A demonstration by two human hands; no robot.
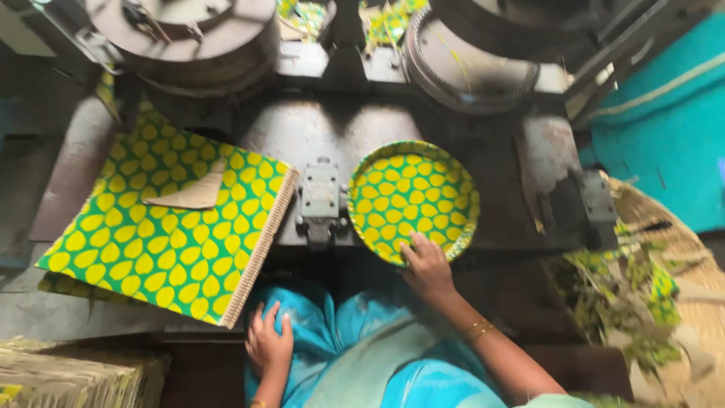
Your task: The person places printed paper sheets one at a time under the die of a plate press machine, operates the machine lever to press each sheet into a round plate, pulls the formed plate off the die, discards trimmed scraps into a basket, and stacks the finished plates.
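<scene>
Nearest to the camera, the left hand rests on the person's lap, on the blue cloth, with the fingers loosely curled – it holds nothing. A little further, the right hand reaches forward, and its fingertips lie on the near rim of the round paper plate; whether they already pinch the rim or only touch it, I cannot tell.

The plate sits on the dark metal bed of the press, just right of the small bolted block. It is green with yellow drop shapes, shallow, with a raised pleated edge. I judge it very light and fairly stiff from the pressing, but easy to bend or crease if squeezed hard. The best place to take it seems the rim – thumb on top, fingers below – since the flat middle gives no grip.

To the left, a thick stack of printed sheets lies tilted on the bed, with a brown paper scrap on top. At the right stands a woven basket with green trimmings. Furthest away are two round metal dies.
</scene>
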